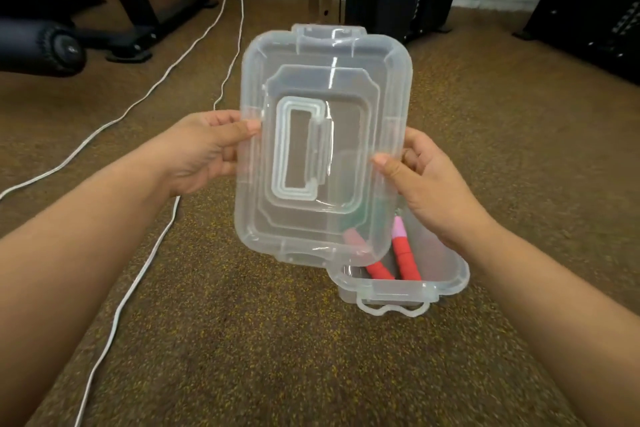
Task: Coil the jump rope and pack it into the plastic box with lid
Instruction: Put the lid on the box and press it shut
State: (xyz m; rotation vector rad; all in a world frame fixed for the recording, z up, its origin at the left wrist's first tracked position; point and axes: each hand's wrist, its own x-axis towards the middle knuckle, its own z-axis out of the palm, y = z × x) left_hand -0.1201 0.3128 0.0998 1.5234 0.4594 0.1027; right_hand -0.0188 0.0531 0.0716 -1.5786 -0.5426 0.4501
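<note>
I have the clear plastic lid (322, 149) up in the air between both hands, tilted toward me, above and partly in front of the open box (446, 276) on the speckled brown floor (242, 340). My left hand (204, 149) pinches the lid's left edge, thumb on the near face and fingers curled behind. My right hand (426, 180) is clamped on the right edge the same way, thumb pressed onto the face.

The lid looks light, thin and fairly stiff, with a smooth glossy skin that I judge could slip, so gripping the raised rim on opposite long edges seems the safest hold. It should flex a little rather than crack.

The jump rope sits inside the box: 2 red handles (405, 253) poke up near the front wall, one seen through the lid. The rope's coil is hidden behind the lid, so I cannot tell how neatly it lies.

Count: 1 lid, 1 box, 2 handles, 1 latch loop (391, 310) on the box's near end, and white cables (131, 291) trailing across the floor on the left.
</note>
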